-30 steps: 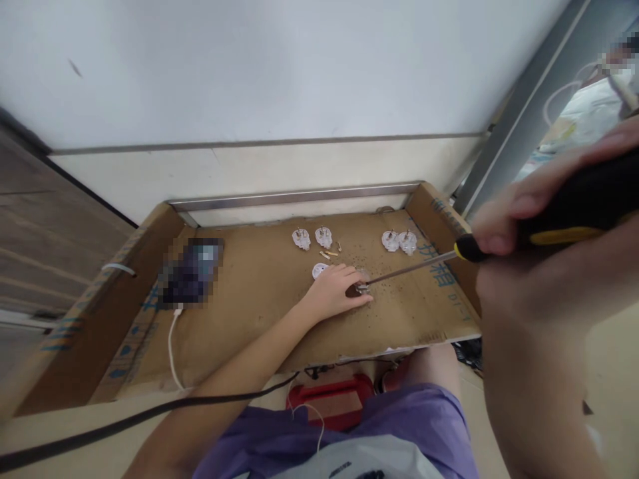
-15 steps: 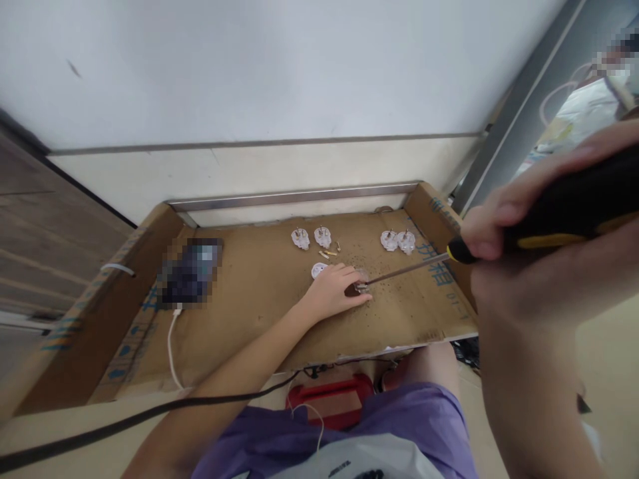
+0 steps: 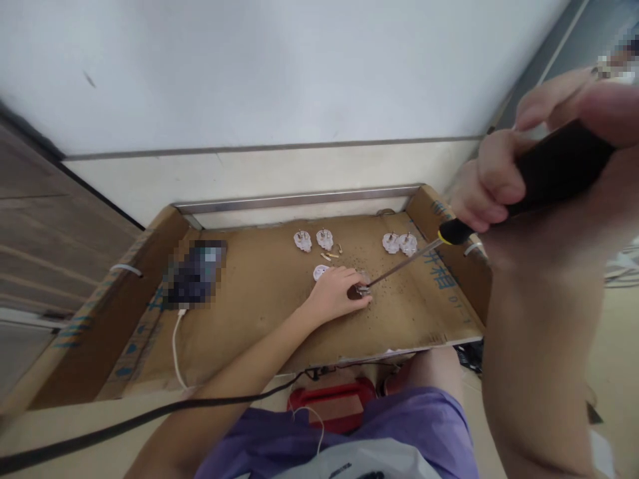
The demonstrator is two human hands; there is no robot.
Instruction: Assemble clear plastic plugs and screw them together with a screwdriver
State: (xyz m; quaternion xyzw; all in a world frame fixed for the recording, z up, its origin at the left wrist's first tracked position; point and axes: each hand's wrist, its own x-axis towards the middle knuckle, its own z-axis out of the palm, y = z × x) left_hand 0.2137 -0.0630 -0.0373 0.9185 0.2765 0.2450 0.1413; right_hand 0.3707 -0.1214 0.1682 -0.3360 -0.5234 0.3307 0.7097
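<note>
My right hand [image 3: 544, 159] is wrapped round the black handle of a screwdriver [image 3: 405, 262], raised at the right of the head view. Its long shaft slants down to the left, and the tip meets a small plug part [image 3: 363, 290]. That part is pinched between the thumb and fingers of my left hand [image 3: 335, 293], low over the cardboard; the fingers cover much of it. Just behind the left hand lies a white oval plug piece [image 3: 320, 271], partly hidden. Small brass pieces [image 3: 331, 255] lie a little farther back.
Two clear plug bodies with pins [image 3: 302, 241] stand at the back, and two more [image 3: 392, 242] at the back right. A blurred-out phone [image 3: 197, 273] with a white cable lies left. Cardboard walls [image 3: 94, 332] edge the tray; a black cable [image 3: 150, 416] crosses in front.
My right hand has shifted upward and its grip on the handle has turned, so the screwdriver tilts more steeply. My left hand stays on the plug part. The whole view has moved slightly.
</note>
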